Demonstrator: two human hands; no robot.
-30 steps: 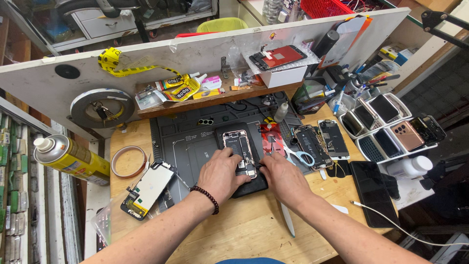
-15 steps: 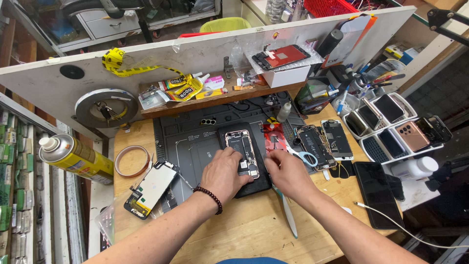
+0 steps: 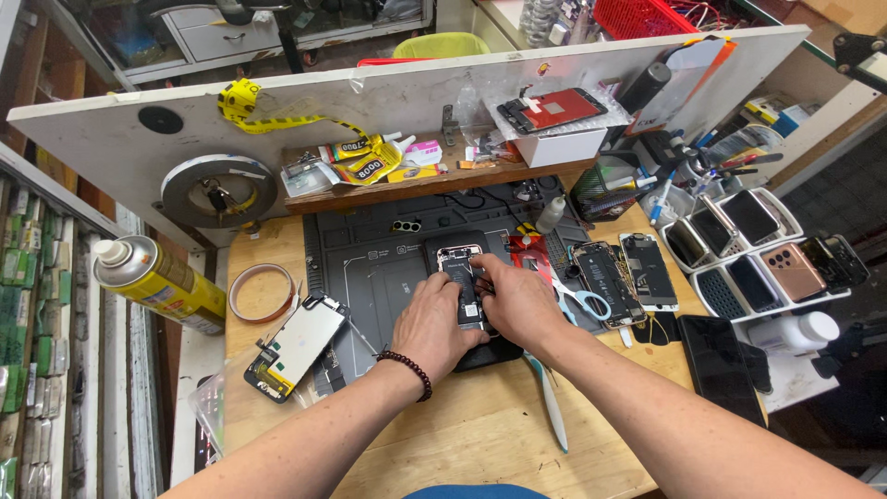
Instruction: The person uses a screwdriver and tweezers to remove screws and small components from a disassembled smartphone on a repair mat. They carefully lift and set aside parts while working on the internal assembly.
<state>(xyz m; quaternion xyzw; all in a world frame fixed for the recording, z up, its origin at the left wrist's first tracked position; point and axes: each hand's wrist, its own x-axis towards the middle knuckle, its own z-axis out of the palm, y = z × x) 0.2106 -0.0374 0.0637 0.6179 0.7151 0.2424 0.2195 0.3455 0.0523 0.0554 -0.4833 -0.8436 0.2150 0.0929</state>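
On the dark grey rubber work mat [image 3: 370, 268], an opened smartphone with exposed black innards [image 3: 459, 277] lies under both hands: the left hand [image 3: 434, 323] steadies its lower edge, the right hand [image 3: 517, 300] pinches at its middle, beside blue-handled scissors [image 3: 582, 300]

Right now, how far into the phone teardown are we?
Done: the screen panel is off, lying left of the dark work mat. In hand: both hands, left hand and right hand, rest on the opened phone, its insides exposed. Left: the phone is still open, screen not refitted.
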